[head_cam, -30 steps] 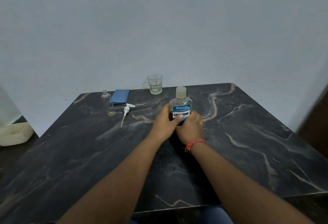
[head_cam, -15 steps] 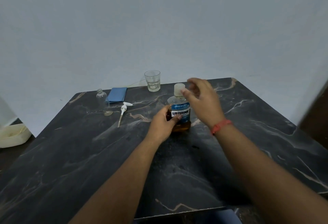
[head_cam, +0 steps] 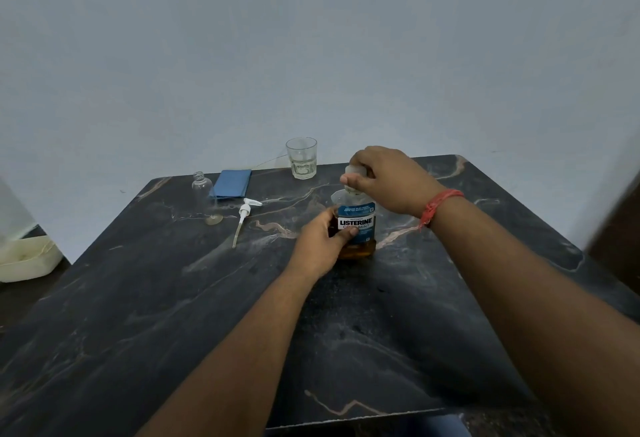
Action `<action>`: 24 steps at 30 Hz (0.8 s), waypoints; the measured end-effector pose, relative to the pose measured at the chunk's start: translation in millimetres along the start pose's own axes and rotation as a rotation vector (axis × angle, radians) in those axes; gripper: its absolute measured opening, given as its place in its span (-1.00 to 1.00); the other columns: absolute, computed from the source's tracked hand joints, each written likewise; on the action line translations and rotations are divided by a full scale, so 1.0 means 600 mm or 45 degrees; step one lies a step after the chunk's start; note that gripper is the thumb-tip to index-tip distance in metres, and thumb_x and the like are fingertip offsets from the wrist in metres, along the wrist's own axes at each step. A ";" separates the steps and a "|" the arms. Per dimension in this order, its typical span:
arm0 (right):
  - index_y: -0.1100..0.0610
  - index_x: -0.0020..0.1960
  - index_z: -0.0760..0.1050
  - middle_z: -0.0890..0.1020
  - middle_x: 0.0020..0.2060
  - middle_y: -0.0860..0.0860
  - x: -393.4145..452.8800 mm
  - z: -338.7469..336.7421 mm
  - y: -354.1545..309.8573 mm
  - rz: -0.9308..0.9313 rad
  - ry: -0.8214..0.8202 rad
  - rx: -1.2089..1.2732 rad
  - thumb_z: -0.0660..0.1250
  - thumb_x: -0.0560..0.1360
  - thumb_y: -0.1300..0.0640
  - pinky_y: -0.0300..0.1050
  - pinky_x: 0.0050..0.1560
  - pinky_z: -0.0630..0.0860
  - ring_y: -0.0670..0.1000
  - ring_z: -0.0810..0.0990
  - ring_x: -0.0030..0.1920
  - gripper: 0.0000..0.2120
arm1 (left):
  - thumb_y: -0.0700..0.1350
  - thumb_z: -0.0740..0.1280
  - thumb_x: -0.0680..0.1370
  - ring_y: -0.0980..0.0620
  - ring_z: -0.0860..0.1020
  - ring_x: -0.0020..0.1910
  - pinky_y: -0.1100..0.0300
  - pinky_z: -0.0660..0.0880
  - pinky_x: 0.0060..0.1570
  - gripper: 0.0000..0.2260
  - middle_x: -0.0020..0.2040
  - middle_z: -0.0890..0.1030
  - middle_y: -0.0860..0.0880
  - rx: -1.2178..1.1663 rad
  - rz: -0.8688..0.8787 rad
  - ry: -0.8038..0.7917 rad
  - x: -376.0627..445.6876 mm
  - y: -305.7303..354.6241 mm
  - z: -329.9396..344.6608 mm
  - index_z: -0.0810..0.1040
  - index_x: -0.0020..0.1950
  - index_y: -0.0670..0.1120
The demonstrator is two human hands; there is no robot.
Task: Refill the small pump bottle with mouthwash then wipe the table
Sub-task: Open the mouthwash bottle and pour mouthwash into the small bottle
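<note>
Mouthwash bottle [head_cam: 356, 225] stands upright near the middle of the dark marbled table [head_cam: 173, 315], amber liquid showing below its blue label. The person's left hand [head_cam: 320, 246] grips the bottle's body from the left, thumb across the label. Their right hand [head_cam: 384, 178], a red band [head_cam: 438, 206] at the wrist, is curled over the pale cap [head_cam: 355, 173] from above, fingers pinching round it. Toward the far left corner the small clear bottle [head_cam: 202, 185] stands open-necked, just beside a folded blue cloth [head_cam: 232, 183]. Its white pump head [head_cam: 244, 218] lies flat on the table, tube pointing toward the near side. A drinking glass [head_cam: 301, 157] stands at the far edge.
</note>
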State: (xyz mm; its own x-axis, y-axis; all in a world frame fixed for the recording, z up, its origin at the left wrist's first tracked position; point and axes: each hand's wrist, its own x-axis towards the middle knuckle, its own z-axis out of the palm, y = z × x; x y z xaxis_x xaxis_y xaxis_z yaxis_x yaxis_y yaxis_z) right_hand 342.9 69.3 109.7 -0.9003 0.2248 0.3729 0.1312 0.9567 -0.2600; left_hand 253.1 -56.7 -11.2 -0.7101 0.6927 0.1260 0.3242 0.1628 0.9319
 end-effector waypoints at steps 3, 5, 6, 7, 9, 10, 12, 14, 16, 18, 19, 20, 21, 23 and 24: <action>0.12 0.20 0.53 0.43 -0.07 -0.04 0.001 -0.015 0.003 -0.055 -0.139 0.056 0.25 0.61 0.01 -0.12 -0.03 0.35 -0.03 0.42 -0.06 -0.74 | -0.09 0.40 0.60 0.11 0.58 0.24 -0.01 0.49 0.34 -0.64 0.24 0.65 0.07 0.005 -0.006 0.000 -0.003 0.002 0.000 0.48 0.39 0.02; 0.05 0.28 0.53 0.44 0.00 -0.04 0.003 -0.025 0.004 -0.091 -0.205 0.085 0.25 0.62 0.13 -0.18 0.01 0.31 -0.05 0.42 0.00 -0.75 | -0.09 0.40 0.60 0.11 0.58 0.25 -0.02 0.49 0.34 -0.63 0.26 0.64 0.08 0.007 -0.003 0.004 -0.004 0.003 0.001 0.48 0.40 0.03; 0.01 0.29 0.53 0.45 0.04 -0.05 0.003 -0.029 0.005 -0.109 -0.231 0.099 0.24 0.62 0.18 -0.20 0.02 0.30 -0.05 0.43 0.03 -0.72 | -0.08 0.40 0.60 0.11 0.58 0.25 -0.02 0.49 0.35 -0.63 0.26 0.64 0.08 0.009 -0.005 0.006 -0.005 0.004 0.001 0.48 0.40 0.03; -0.02 0.30 0.53 0.46 0.07 -0.07 0.004 -0.033 0.005 -0.123 -0.259 0.113 0.23 0.62 0.22 -0.23 0.04 0.30 -0.06 0.44 0.06 -0.69 | -0.08 0.40 0.60 0.11 0.58 0.26 -0.02 0.49 0.35 -0.62 0.27 0.63 0.08 0.012 -0.007 0.012 -0.006 0.004 0.002 0.48 0.41 0.03; -0.07 0.35 0.49 0.44 0.12 -0.12 0.003 -0.039 0.004 -0.133 -0.304 0.107 0.22 0.62 0.23 -0.24 0.07 0.31 -0.09 0.43 0.10 -0.64 | -0.07 0.40 0.60 0.10 0.57 0.26 -0.02 0.49 0.34 -0.62 0.28 0.63 0.08 0.018 -0.008 0.020 -0.007 0.006 0.003 0.47 0.41 0.03; -0.07 0.39 0.46 0.43 0.15 -0.12 0.003 -0.040 0.003 -0.126 -0.302 0.086 0.23 0.62 0.18 -0.23 0.08 0.32 -0.09 0.43 0.11 -0.63 | -0.07 0.40 0.60 0.11 0.57 0.26 0.00 0.48 0.34 -0.62 0.28 0.63 0.07 0.020 -0.005 0.021 -0.007 0.007 0.002 0.47 0.41 0.03; -0.03 0.40 0.44 0.44 0.16 -0.07 0.000 -0.038 -0.001 -0.078 -0.217 0.051 0.26 0.61 0.03 -0.18 0.10 0.36 -0.07 0.44 0.10 -0.64 | -0.08 0.39 0.61 0.12 0.57 0.24 0.06 0.48 0.33 -0.63 0.29 0.63 0.05 0.023 -0.007 0.017 -0.009 0.010 0.002 0.47 0.41 0.03; 0.04 0.27 0.51 0.49 0.09 -0.03 -0.003 -0.034 -0.003 -0.023 -0.090 0.041 0.30 0.57 -0.07 -0.12 0.08 0.43 -0.03 0.49 0.06 -0.67 | -0.08 0.39 0.61 0.12 0.57 0.25 0.04 0.48 0.34 -0.64 0.28 0.63 0.07 0.022 -0.007 0.024 -0.011 0.010 0.002 0.48 0.39 0.04; 0.06 0.19 0.54 0.50 0.01 -0.02 -0.006 -0.029 -0.004 -0.014 -0.028 0.030 0.33 0.55 -0.04 -0.12 0.04 0.44 -0.01 0.50 0.03 -0.72 | -0.08 0.39 0.60 0.11 0.57 0.27 0.00 0.48 0.35 -0.65 0.28 0.63 0.08 0.029 -0.011 0.027 -0.011 0.009 0.003 0.48 0.39 0.06; 0.04 0.25 0.54 0.52 0.03 -0.03 -0.008 -0.029 -0.005 -0.023 -0.030 0.081 0.29 0.56 0.07 -0.19 0.01 0.40 -0.02 0.50 0.04 -0.73 | -0.08 0.39 0.60 0.11 0.56 0.27 0.00 0.47 0.36 -0.65 0.28 0.63 0.08 0.035 -0.014 0.016 -0.011 0.009 0.002 0.48 0.39 0.05; 0.03 0.30 0.52 0.53 0.06 -0.05 -0.008 -0.031 -0.007 -0.012 -0.038 0.139 0.26 0.56 0.13 -0.24 0.00 0.38 -0.05 0.50 0.05 -0.68 | -0.08 0.39 0.61 0.11 0.56 0.27 0.02 0.47 0.36 -0.65 0.28 0.63 0.08 0.042 -0.010 0.007 -0.011 0.011 0.001 0.48 0.38 0.05; 0.02 0.35 0.49 0.54 0.08 -0.06 -0.009 -0.032 -0.009 0.007 -0.040 0.203 0.25 0.55 0.16 -0.29 -0.02 0.37 -0.07 0.49 0.06 -0.63 | -0.07 0.38 0.61 0.11 0.56 0.28 0.04 0.46 0.36 -0.65 0.28 0.62 0.08 0.053 -0.006 -0.002 -0.011 0.012 0.000 0.47 0.39 0.05; 0.01 0.38 0.46 0.55 0.11 -0.06 -0.010 -0.032 -0.011 0.022 -0.028 0.244 0.25 0.54 0.15 -0.30 -0.01 0.37 -0.07 0.50 0.08 -0.60 | -0.07 0.38 0.61 0.11 0.55 0.28 0.07 0.45 0.35 -0.66 0.29 0.62 0.08 0.061 -0.003 -0.014 -0.011 0.014 -0.002 0.47 0.39 0.04; 0.01 0.35 0.45 0.54 0.13 -0.04 -0.009 -0.027 -0.012 0.042 0.013 0.210 0.31 0.54 0.02 -0.23 0.03 0.40 -0.05 0.51 0.09 -0.62 | -0.07 0.38 0.62 0.12 0.55 0.27 0.11 0.45 0.33 -0.66 0.29 0.61 0.07 0.066 -0.001 -0.024 -0.010 0.015 -0.003 0.46 0.39 0.04; 0.01 0.30 0.48 0.53 0.10 -0.03 -0.007 -0.023 -0.010 0.054 0.034 0.153 0.33 0.54 -0.05 -0.19 0.03 0.41 -0.04 0.51 0.06 -0.64 | -0.07 0.38 0.62 0.13 0.54 0.26 0.13 0.44 0.32 -0.66 0.29 0.62 0.07 0.065 -0.001 -0.025 -0.011 0.015 -0.003 0.46 0.38 0.05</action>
State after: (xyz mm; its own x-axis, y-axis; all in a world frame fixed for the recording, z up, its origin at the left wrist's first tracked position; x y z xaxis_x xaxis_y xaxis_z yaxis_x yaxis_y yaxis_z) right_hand 351.6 65.0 121.8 -0.8836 0.2705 0.3823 0.1166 0.9176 -0.3800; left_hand 259.5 -60.9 -3.1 -0.6982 0.7061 0.1182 0.3555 0.1987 0.9133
